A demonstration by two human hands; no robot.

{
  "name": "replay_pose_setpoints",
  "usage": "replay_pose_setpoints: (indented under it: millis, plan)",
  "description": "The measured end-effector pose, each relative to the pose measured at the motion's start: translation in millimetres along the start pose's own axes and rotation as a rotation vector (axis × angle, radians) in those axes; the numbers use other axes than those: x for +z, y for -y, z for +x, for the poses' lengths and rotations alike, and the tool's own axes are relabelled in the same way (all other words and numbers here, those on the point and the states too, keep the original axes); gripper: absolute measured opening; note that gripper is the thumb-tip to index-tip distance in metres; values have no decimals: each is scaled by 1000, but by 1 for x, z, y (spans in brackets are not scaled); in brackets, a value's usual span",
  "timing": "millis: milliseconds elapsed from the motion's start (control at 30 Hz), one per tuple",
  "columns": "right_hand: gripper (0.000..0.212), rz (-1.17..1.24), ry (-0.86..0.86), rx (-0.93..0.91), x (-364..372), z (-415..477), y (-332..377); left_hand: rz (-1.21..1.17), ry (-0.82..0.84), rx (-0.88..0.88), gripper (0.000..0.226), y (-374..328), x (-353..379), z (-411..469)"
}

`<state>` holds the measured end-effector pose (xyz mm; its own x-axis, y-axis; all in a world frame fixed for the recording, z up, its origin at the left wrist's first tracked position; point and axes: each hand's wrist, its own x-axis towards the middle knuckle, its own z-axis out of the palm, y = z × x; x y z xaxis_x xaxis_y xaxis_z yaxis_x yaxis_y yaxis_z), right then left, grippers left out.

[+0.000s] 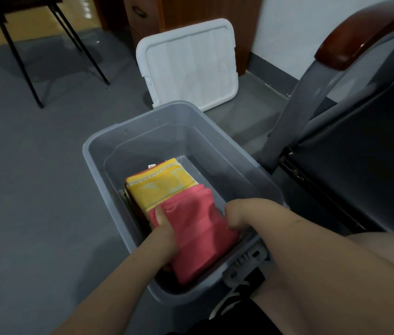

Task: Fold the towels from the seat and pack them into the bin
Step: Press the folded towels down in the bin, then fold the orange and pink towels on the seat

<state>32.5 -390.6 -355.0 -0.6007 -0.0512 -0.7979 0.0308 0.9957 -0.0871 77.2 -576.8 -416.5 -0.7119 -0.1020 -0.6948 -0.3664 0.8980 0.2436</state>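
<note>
Inside the grey bin [109, 143], the folded pink towel [198, 230] lies partly on the yellow towel [159, 189], while the left hand [164, 232] grips its left edge, thumb on top, and the right hand [238, 213] curls its fingers around the right edge.

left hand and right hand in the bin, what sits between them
The folded pink towel, seen in the head view: the left hand and the right hand each grip one side of it, and it overlaps the yellow towel in the bin.
</note>
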Motion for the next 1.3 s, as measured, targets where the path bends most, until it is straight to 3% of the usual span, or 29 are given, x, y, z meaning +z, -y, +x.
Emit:
replay_pose_setpoints:
  millis: [67, 167, 300, 367, 533, 667, 900, 1133, 1200, 1300]
  plan:
    - [35, 8, -56, -22, -6, -4, -3, 60, -77, 37, 114, -11, -14, -9]
    - [30, 107, -285, -30, -26, -23, -8, 147, -187, 106, 107, -48, -48, -27]
    - [28, 299, -604, -93, -67, -68, -25, 45, -314, 455, 43, -131, -102, -60]
    - [21, 416, -747, -84, -81, -100, -47, 21, -337, 614, 24, -181, -116, -86]
    - [6, 590, -1092, 87, -80, -195, -137, 65, -391, 988, 19, -305, -100, -167]
    - [8, 729, -1248, 272, -54, -261, -209, 106, -349, 1217, 20, -377, -57, -236]
    - [12, 986, -1414, 554, 12, -347, -315, 153, -234, 1483, 19, -459, 33, -338]
    - [16, 1086, -1468, 838, 100, -387, -387, 277, -35, 1589, 25, -509, 141, -384]
    - [28, 1119, -1422, 921, 127, -388, -406, 367, 26, 1570, 32, -519, 177, -382]
    - [57, 1070, -1227, 1028, 162, -386, -431, 534, 98, 1510, 65, -528, 226, -369]
